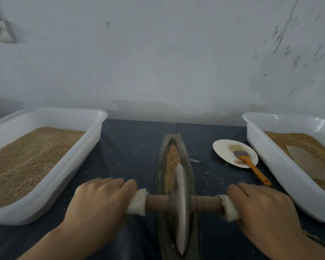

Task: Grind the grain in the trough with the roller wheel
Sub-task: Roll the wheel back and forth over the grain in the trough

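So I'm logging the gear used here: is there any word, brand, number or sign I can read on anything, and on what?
None can be read.
Trough, roller wheel, both white tubs, paper plate, orange-handled brush: no lettering shows.
Wall fitting at upper left: dark marks, too blurred to read.

A white tub (pixel 94 128) of grain sits at the left and a second white tub (pixel 261 147) at the right, a pale scoop (pixel 306 160) lying in it. Between, far right, an orange-handled brush (pixel 251 164) rests across a white plate (pixel 223 149) on the dark cloth (pixel 131 147).
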`<state>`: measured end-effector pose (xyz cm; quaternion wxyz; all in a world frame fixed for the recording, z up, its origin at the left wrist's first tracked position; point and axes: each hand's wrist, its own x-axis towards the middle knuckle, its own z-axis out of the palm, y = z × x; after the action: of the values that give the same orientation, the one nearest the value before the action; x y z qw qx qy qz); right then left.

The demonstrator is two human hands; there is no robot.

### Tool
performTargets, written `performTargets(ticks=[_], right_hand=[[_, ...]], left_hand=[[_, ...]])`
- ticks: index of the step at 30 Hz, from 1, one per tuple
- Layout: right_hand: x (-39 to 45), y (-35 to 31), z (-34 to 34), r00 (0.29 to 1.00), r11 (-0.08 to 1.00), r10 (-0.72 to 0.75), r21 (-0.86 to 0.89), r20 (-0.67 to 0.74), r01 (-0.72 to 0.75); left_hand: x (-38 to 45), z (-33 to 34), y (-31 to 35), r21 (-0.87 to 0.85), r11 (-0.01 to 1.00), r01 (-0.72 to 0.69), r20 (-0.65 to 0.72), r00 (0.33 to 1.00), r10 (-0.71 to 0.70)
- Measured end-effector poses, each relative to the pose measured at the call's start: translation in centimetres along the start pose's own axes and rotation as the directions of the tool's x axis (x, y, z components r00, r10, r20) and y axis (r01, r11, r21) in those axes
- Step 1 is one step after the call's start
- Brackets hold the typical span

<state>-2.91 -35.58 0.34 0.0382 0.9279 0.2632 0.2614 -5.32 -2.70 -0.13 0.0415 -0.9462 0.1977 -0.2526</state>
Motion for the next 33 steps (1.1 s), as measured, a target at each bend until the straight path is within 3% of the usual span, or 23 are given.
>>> performTargets(ticks=[5,8,12,15,20,23,26,29,33], right_hand=[[5.3,1.3,4.0,0.997,0.995,0.071,-0.071,0.025,-0.069],[9.6,2.4,5.8,0.993,0.979,0.113,-0.168,-0.027,-0.116],[9.5,2.6,6.8,0.963,0.962,0.248,-0.144,0.105,-0.232],[5.1,1.5,4.4,0.951,0.977,0.214,-0.054,0.224,-0.207],[-0.1,-0.5,-1.4,1.0,1.0,0.011,0.009,0.027,-0.012],[1.0,-1.0,-1.7,0.983,1.0,-0.013,0.009,0.186,0.011],[4.2,-0.4,0.8,0.929,0.995,0.086,-0.076,0.359,-0.062],[8.2,1.2,4.1,0.962,0.985,0.133,-0.138,0.24,-0.102],[11.5,2.1,5.1,0.98,0.979,0.139,-0.17,0.143,-0.114]], left_hand=[[4.2,3.7,-1.1,0.062,0.989,0.133,0.096,0.986,-0.138],[8.7,6.2,-2.7,0.116,0.962,0.246,0.028,0.968,-0.251],[10.5,6.1,-2.6,0.202,0.962,0.186,-0.023,0.983,-0.185],[7.3,3.5,-1.2,0.159,0.983,0.09,-0.012,0.996,-0.089],[0.1,-0.2,0.6,-0.005,1.0,0.004,-0.061,0.998,-0.004],[0.2,-0.5,0.2,-0.018,0.999,-0.036,-0.01,0.999,0.036],[3.3,1.9,-0.6,0.042,0.999,-0.001,0.094,0.996,-0.003],[8.1,5.2,-2.5,0.063,0.978,0.197,0.173,0.963,-0.206],[12.0,7.1,-4.3,0.044,0.973,0.228,0.221,0.947,-0.232]])
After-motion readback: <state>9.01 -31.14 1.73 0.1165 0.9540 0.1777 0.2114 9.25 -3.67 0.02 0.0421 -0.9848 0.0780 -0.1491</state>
